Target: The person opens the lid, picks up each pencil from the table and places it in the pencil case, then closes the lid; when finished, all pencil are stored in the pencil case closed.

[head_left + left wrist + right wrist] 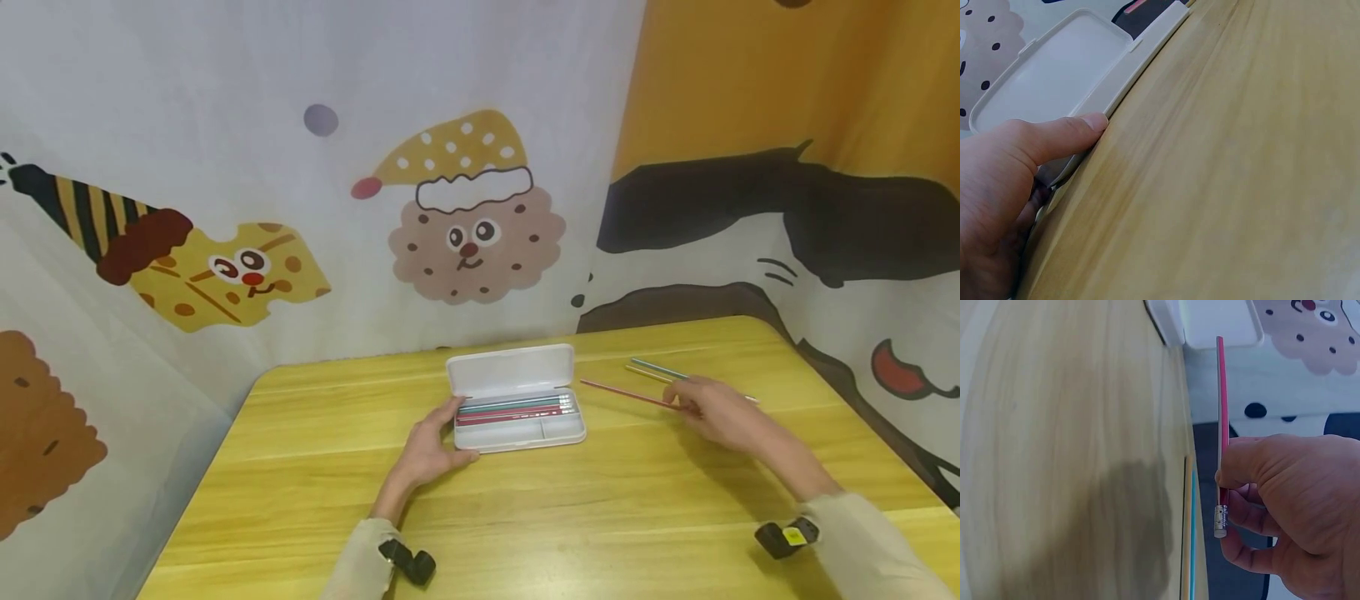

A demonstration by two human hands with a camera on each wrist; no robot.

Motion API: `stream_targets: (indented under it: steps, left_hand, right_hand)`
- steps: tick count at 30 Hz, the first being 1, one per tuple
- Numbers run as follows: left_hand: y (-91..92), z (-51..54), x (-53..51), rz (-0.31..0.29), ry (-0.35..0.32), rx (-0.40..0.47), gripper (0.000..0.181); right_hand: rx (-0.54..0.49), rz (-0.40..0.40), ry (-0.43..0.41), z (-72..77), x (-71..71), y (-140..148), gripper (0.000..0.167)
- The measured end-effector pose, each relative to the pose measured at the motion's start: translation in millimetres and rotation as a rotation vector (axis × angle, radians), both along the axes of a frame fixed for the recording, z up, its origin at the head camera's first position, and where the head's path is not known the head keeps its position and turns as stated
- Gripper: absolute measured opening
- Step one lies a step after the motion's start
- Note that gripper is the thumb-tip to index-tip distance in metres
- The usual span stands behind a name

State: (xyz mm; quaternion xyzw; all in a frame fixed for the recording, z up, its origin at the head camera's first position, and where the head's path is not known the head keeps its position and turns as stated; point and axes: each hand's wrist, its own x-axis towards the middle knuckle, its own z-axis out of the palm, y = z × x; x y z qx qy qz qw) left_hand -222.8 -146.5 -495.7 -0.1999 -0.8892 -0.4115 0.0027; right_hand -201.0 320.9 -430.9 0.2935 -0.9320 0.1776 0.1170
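Note:
A white pencil case (498, 437) lies with its lid (513, 372) raised on the wooden table. Several pencils (513, 410) in dark, green and red lie side by side in its rear compartment, eraser ends to the right. My left hand (426, 450) grips the case's left end, thumb along the front wall. To the right, my right hand (723, 412) pinches a red pencil (1222, 394) near its silver ferrule and white eraser. The pencil is raised off the table, its far end toward the case. A yellow pencil (647, 373) and a blue pencil (660, 367) lie beyond this hand.
The wooden table (315, 492) extends around the case, with its back edge close behind the lid. A curtain (345, 275) with cartoon prints hangs behind the table. Dark wrist devices (407, 562) sit on both sleeves.

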Motion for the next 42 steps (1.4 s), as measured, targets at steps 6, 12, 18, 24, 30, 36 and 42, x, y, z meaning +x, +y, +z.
stream_targets:
  steps: [6, 12, 18, 24, 30, 36, 42]
  left_hand:
    - [-0.1, 0.0, 1.1, -0.003, 0.025, 0.013, 0.093]
    - [0.1, -0.3, 1.8, -0.018, 0.025, 0.036, 0.093]
    - [-0.3, -0.5, 2.4, -0.016, 0.023, 0.032, 0.093]
    - [-0.7, -1.4, 2.4, -0.01, 0.01, 0.03, 0.093]
    - [0.1, -0.8, 1.3, -0.028, 0.015, 0.062, 0.093]
    - [1.3, 2.5, 2.9, -0.028, 0.008, 0.056, 0.094]
    - [0.9, 2.9, 3.4, -0.021, 0.022, 0.034, 0.093]
  right_hand:
    - [0.006, 0.04, 0.009, 5.2, -1.7, -14.2, 0.034]
    - [-0.002, 0.099, 0.035, 4.9, -6.6, -29.7, 0.036]
    - [0.011, 0.12, -0.006, 8.5, -11.3, -47.0, 0.033]
    - [0.023, 0.121, -0.041, 11.2, -17.2, -63.4, 0.029]
    - [0.045, 0.133, -0.017, 8.9, -24.0, -80.2, 0.029]
    - [0.044, 0.182, 0.029, 6.3, -29.8, -96.0, 0.03]
    - [0.043, 0.206, 0.035, 3.7, -35.9, -109.0, 0.028]
